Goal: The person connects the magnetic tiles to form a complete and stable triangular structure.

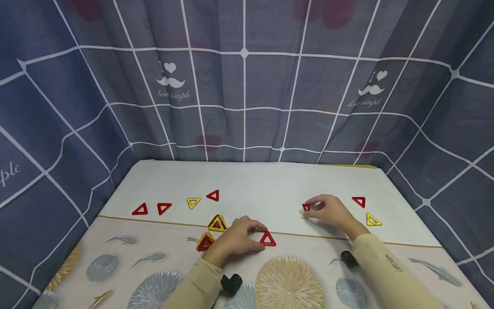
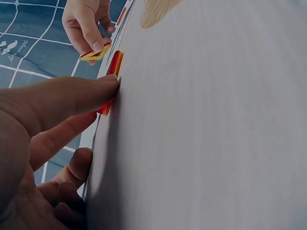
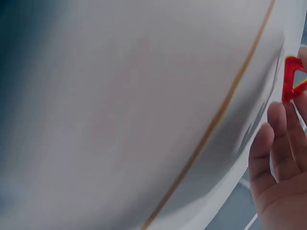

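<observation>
My left hand point(image 1: 241, 238) pinches a red triangular tile point(image 1: 268, 239) lying near the seam of the cloth. In the left wrist view its thumb presses that tile's edge point(image 2: 115, 62). Further right, my right hand point(image 1: 328, 210) holds another red triangular tile point(image 1: 306, 207) between thumb and fingers, tilted up off the white surface. The right wrist view shows only part of this tile point(image 3: 290, 79) at its edge; in the left wrist view its side looks yellow. Just left of my left hand sit two raised yellow-and-red triangular pieces, one behind point(image 1: 217, 223) and one in front point(image 1: 206, 241).
Loose red tiles point(image 1: 140, 209), point(image 1: 164, 208), point(image 1: 213, 195) and a yellow tile point(image 1: 193, 202) lie at the left. A red tile point(image 1: 359, 201) and a yellow tile point(image 1: 373, 219) lie beyond my right arm. Grid-patterned curtains point(image 1: 266, 81) enclose the table point(image 1: 262, 180).
</observation>
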Available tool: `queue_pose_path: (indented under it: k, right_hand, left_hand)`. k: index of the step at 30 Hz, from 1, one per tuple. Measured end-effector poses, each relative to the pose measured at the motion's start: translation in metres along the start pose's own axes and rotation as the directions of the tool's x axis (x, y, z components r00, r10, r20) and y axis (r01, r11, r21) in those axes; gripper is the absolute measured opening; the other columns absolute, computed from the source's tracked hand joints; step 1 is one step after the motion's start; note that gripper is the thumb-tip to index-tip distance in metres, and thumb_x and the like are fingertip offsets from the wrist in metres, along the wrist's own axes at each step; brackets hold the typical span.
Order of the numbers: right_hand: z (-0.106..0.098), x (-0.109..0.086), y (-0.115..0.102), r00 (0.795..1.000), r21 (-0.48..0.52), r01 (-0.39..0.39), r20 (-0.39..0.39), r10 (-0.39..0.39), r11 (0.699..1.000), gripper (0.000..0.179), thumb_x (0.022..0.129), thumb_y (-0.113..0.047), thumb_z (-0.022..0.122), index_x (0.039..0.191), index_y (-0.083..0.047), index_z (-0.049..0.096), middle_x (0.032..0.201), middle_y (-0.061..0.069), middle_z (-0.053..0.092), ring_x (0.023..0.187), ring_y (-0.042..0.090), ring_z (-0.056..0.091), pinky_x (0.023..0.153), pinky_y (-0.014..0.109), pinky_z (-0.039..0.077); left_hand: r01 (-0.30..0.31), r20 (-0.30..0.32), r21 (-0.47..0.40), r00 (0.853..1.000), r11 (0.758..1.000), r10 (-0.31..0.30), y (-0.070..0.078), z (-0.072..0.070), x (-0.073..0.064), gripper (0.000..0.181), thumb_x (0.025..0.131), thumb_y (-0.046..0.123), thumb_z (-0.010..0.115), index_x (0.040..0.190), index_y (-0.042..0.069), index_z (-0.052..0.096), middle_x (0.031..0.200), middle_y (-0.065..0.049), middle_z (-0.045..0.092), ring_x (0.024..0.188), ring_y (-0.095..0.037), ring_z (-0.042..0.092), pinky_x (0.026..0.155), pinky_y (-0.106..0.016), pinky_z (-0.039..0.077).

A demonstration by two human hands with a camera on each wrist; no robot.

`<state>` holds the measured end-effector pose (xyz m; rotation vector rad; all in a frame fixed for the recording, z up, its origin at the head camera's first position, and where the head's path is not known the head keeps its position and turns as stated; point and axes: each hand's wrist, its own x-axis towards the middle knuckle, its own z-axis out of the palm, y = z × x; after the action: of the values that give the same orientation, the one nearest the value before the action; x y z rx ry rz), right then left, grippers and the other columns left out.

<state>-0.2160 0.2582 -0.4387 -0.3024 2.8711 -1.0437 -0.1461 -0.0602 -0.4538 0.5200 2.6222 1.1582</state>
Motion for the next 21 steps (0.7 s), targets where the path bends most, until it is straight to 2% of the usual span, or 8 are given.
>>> queue_pose_path:
  k: [6, 13, 21]
  right_hand:
    - [0.015, -0.009, -0.020, 0.990, 0.060, 0.116, 0.070, -0.120, 0.991, 0.036, 0.076, -0.024, 0.090, 0.107, -0.011, 0.078, 0.096, 0.001, 0.069, 0.083, 0.016, 0.060, 0.068, 0.032, 0.049]
    - [0.030, -0.017, -0.038, 0.957, 0.108, 0.233, 0.154, -0.247, 0.967, 0.036, 0.077, -0.025, 0.089, 0.108, -0.009, 0.078, 0.092, 0.001, 0.071, 0.077, 0.013, 0.061, 0.065, 0.027, 0.050]
    - [0.042, -0.023, -0.050, 0.924, 0.212, 0.261, 0.227, -0.307, 0.942, 0.036, 0.076, -0.023, 0.090, 0.107, -0.007, 0.079, 0.093, 0.003, 0.073, 0.077, 0.013, 0.063, 0.067, 0.026, 0.052]
  left_hand:
    - [-0.001, -0.011, 0.009, 1.000, 1.000, 0.001, -0.001, 0.001, 0.001, 0.036, 0.077, 0.025, 0.087, 0.112, 0.025, 0.076, 0.100, 0.004, 0.054, 0.099, -0.018, 0.047, 0.082, -0.040, 0.043]
    - [0.008, -0.010, 0.023, 1.000, 1.000, -0.008, -0.001, 0.001, 0.001, 0.036, 0.077, 0.026, 0.087, 0.111, 0.026, 0.076, 0.099, 0.005, 0.054, 0.098, -0.018, 0.047, 0.082, -0.040, 0.043]
    - [-0.002, -0.007, 0.028, 1.000, 1.000, 0.002, 0.000, 0.001, 0.001, 0.036, 0.077, 0.027, 0.087, 0.111, 0.025, 0.076, 0.098, 0.004, 0.054, 0.097, -0.018, 0.047, 0.081, -0.038, 0.043]
